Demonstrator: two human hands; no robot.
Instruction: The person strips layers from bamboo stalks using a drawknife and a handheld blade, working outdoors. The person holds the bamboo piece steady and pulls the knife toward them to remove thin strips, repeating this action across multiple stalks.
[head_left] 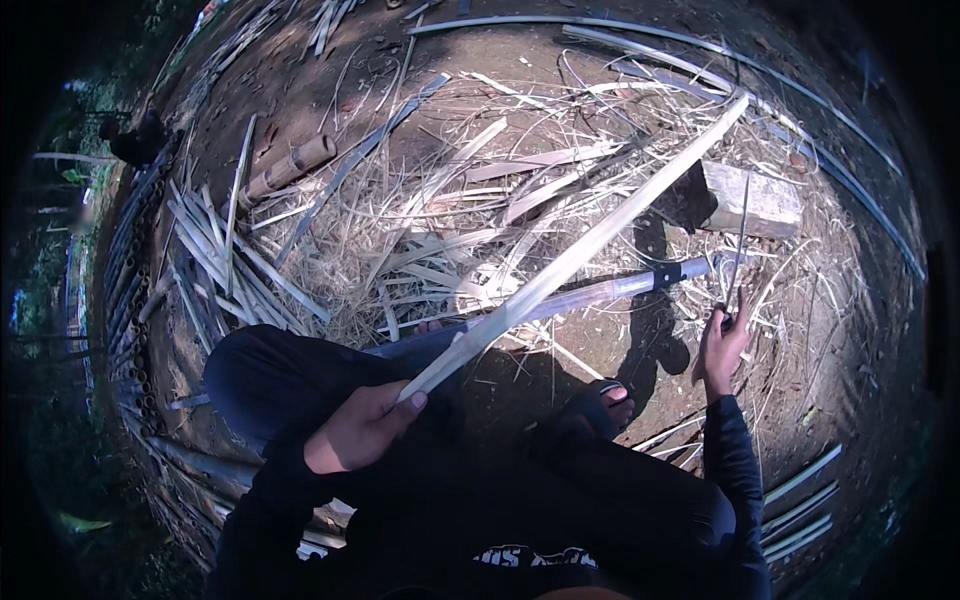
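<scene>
A long pale bamboo strip (580,268) slants up and to the right from my left hand (365,428). My left thumb and fingers are closed on its near end, and the far end is raised above the litter. Over on the right, my right hand (725,345) grips a knife (742,225) by its dark handle. Its thin blade, seen nearly edge-on, points away from me and stands apart from the strip. The blade passes in front of a squared wood block (755,200). Beneath the strip lies a bamboo pole (590,294).
Shavings (440,190) and split pieces cover the ground ahead. A bundle of bamboo strips (215,255) lies at left, beside a short bamboo tube (290,168). Long strips (840,170) curve along the far right. My sandalled foot (615,402) rests near the pole.
</scene>
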